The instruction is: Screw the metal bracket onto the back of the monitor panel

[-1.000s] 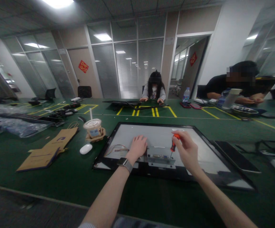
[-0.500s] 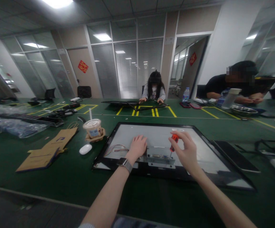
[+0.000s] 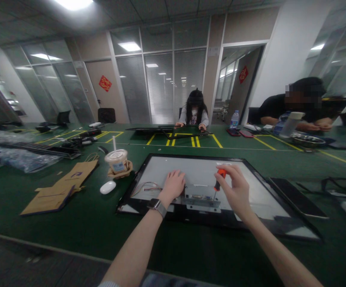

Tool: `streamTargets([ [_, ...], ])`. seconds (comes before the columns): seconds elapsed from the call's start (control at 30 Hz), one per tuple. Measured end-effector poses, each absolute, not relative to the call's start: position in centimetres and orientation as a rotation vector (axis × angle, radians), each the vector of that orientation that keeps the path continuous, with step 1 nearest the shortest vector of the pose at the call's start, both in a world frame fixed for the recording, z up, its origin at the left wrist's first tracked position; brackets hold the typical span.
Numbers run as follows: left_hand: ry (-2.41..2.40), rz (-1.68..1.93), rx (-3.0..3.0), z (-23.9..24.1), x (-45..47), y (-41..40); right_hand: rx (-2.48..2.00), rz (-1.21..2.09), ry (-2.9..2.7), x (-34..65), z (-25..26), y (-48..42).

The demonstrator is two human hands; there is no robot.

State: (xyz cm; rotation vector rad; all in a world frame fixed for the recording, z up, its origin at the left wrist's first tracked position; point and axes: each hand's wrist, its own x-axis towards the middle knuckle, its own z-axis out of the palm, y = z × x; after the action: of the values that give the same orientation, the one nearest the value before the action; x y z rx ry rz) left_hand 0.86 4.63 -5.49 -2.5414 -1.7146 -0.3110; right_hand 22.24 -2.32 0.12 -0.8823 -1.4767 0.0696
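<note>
A flat display panel with a black frame lies on the green table. Near its front edge sits a metal bracket with connectors along it. My right hand is closed around a red and black screwdriver, which stands nearly upright with its tip down at the bracket. My left hand lies flat on the panel just left of the bracket, fingers stretched out, a watch on the wrist. Thin coloured wires run over the panel left of that hand.
Left of the panel stand a drink cup in a cardboard holder, a white mouse and a paper bag. A black slab lies at right. Across the table one person handles a dark frame; another person sits at far right.
My right hand's fingers have shifted on the screwdriver handle, which shows more of its black part. My left hand stays in place.
</note>
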Motion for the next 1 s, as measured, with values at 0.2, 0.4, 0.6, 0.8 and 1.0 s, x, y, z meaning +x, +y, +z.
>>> streamTargets([
  [0.2, -1.732, -0.3, -2.547, -5.27, 0.93, 4.49, -0.866, 0.374, -1.449, 22.32, -0.27, -2.29],
  [0.4, -1.727, -0.306, -2.541, -5.37, 0.9, 4.54, -0.823, 0.364, -1.443, 22.16, -0.14, -2.45],
  [0.6, -1.722, -0.308, -2.541, -5.39, 0.92, 4.51, -0.844, 0.34, -1.469, 22.01, -0.08, -2.59],
  [0.8, -1.723, -0.31, -2.55, -5.15, 0.96, 4.39, -0.832, 0.353, -1.457, 22.02, -0.33, -2.52],
  [1.0, -1.724, -0.292, -2.548, -4.98, 0.97, 4.28, -0.891, 0.209, -1.423, 22.39, -0.25, -2.31],
])
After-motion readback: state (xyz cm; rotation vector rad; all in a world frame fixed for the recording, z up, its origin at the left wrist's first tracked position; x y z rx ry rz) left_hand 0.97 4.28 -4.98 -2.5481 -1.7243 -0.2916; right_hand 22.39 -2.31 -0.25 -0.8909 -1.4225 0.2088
